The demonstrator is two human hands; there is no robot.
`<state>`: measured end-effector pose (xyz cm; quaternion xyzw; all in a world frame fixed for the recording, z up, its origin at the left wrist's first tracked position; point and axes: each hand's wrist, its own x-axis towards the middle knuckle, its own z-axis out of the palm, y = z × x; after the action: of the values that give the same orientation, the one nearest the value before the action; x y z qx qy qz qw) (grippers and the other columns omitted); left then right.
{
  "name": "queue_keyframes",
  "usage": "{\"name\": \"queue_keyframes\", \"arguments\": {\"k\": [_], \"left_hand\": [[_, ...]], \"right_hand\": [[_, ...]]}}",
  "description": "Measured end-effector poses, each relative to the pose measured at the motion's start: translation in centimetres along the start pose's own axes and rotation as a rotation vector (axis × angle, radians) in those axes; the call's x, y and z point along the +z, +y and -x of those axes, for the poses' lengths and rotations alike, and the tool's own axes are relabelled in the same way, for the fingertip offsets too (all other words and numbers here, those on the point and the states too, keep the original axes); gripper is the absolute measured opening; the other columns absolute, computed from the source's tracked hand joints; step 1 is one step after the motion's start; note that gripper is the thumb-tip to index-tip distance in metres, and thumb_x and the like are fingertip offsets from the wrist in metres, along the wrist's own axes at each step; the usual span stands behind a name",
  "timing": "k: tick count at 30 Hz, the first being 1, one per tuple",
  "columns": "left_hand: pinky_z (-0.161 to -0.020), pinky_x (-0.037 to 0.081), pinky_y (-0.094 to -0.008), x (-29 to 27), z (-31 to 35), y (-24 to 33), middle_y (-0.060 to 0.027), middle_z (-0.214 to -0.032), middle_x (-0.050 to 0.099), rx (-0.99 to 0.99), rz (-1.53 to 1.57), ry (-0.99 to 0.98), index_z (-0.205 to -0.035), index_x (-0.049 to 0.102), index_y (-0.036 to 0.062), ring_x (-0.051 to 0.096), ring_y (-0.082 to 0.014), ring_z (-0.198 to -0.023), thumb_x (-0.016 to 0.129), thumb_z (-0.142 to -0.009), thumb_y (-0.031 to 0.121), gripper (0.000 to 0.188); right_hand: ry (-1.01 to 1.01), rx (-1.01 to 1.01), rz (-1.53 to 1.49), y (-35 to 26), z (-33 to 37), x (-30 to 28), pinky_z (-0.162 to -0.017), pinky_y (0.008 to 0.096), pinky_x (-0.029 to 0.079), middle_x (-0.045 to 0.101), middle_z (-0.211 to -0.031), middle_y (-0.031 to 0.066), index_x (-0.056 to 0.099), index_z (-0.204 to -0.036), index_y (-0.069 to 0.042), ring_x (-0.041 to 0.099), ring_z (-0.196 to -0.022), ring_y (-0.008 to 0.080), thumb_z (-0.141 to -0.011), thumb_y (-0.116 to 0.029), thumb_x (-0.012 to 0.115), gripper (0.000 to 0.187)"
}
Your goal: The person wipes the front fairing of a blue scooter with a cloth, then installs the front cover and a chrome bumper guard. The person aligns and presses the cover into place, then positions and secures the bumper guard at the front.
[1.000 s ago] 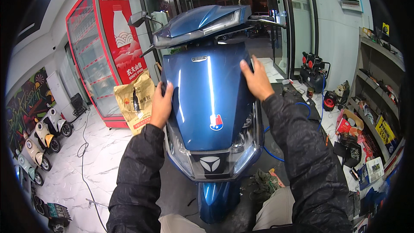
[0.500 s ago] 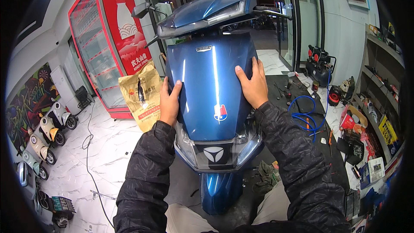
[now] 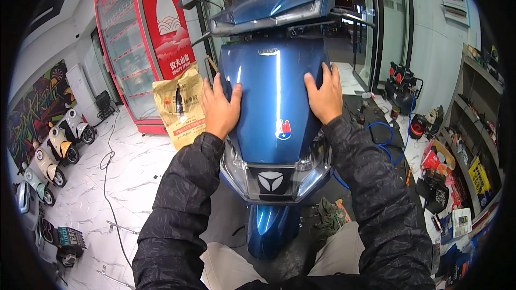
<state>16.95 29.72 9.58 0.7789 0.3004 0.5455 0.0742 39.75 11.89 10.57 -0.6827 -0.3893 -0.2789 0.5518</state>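
Observation:
A blue scooter front panel (image 3: pixel 259 107) faces me, with a small badge near its top and a round sticker low down. My left hand (image 3: pixel 223 108) rests against its left edge, fingers stretched upward and thumb apart. On the opposite edge lies my right hand (image 3: pixel 327 96), its thumb along the front and its fingers extended at the side. Neither hand is closed round anything. Under the panel are the clear headlight unit (image 3: pixel 312 182) and the blue front fender (image 3: pixel 272 228). The handlebar cover (image 3: pixel 274 11) sits above, with a mirror on each side.
A gold bag (image 3: pixel 180 110) is beside my left hand. A red-framed glass-door cooler (image 3: pixel 142 48) stands behind it. To the right are an air compressor (image 3: pixel 400 87), a blue hose (image 3: pixel 388 142) and cluttered shelves (image 3: pixel 473 102). Small scooters (image 3: pixel 59 153) are parked far left.
The view has shifted, so the scooter sits slightly higher and farther right. My left hand's fingers have spread and show more fully. My right thumb has moved outward, closer to the panel's edge.

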Motion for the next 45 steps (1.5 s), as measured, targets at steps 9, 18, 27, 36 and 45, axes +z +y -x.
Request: {"name": "queue_keyframes", "arguments": {"k": [9,18,27,36,45], "left_hand": [[-0.135,0.016,-0.0621,-0.9,4.3,4.6,-0.0317,-0.177,0.03,0.351,-0.157,-0.224,-0.17,0.038,-0.0011,0.026,-0.0465,-0.166,0.066,-0.106,0.05,0.087],[-0.135,0.017,-0.0613,-1.2,6.2,4.0,-0.0258,-0.178,0.033,0.392,-0.084,-0.16,-0.169,0.042,0.0015,0.028,-0.0434,-0.166,0.069,-0.101,0.057,0.092],[-0.121,0.043,-0.0448,-7.3,26.1,-7.2,-0.0209,-0.163,0.051,-0.054,0.371,-0.281,-0.158,0.053,-0.0008,0.053,-0.0349,-0.147,0.074,-0.104,0.014,0.059],[-0.112,0.047,-0.0458,-6.5,36.5,-14.3,-0.0117,-0.151,0.061,-0.869,0.458,-0.775,-0.167,0.046,0.0076,0.061,-0.0238,-0.13,0.069,-0.111,0.049,0.073],[-0.106,0.054,-0.0377,-3.4,37.3,-12.6,-0.0203,-0.15,0.062,-0.845,0.514,-0.964,-0.165,0.042,-0.0017,0.064,-0.025,-0.13,0.08,-0.106,0.041,0.083]], "right_hand": [[-0.194,-0.086,0.158,-4.1,3.9,-1.1,-0.136,0.0555,0.018,0.034,-0.176,0.0298,0.042,-0.168,0.003,0.026,-0.167,0.0445,-0.103,-0.055,0.068,0.091],[-0.152,-0.256,0.009,-2.8,6.9,-2.6,-0.133,0.0525,0.027,0.039,-0.173,0.029,0.048,-0.162,0.004,0.035,-0.162,0.0459,-0.104,-0.047,0.07,0.08],[-0.03,0.053,0.177,13.8,25.0,-24.3,-0.117,0.047,0.047,0.067,-0.144,0.0246,0.071,-0.133,0.002,0.061,-0.137,0.0427,-0.101,-0.02,0.077,0.039],[-0.09,0.644,0.712,17.9,55.3,-40.9,-0.111,0.0479,0.05,0.068,-0.137,0.023,0.073,-0.126,0.003,0.063,-0.129,0.0436,-0.099,-0.028,0.08,0.042],[-0.406,0.951,0.593,23.0,56.9,-32.8,-0.116,0.0518,0.05,0.056,-0.158,0.0281,0.039,-0.167,-0.001,0.058,-0.143,0.0454,-0.103,-0.047,0.071,0.085]]}}
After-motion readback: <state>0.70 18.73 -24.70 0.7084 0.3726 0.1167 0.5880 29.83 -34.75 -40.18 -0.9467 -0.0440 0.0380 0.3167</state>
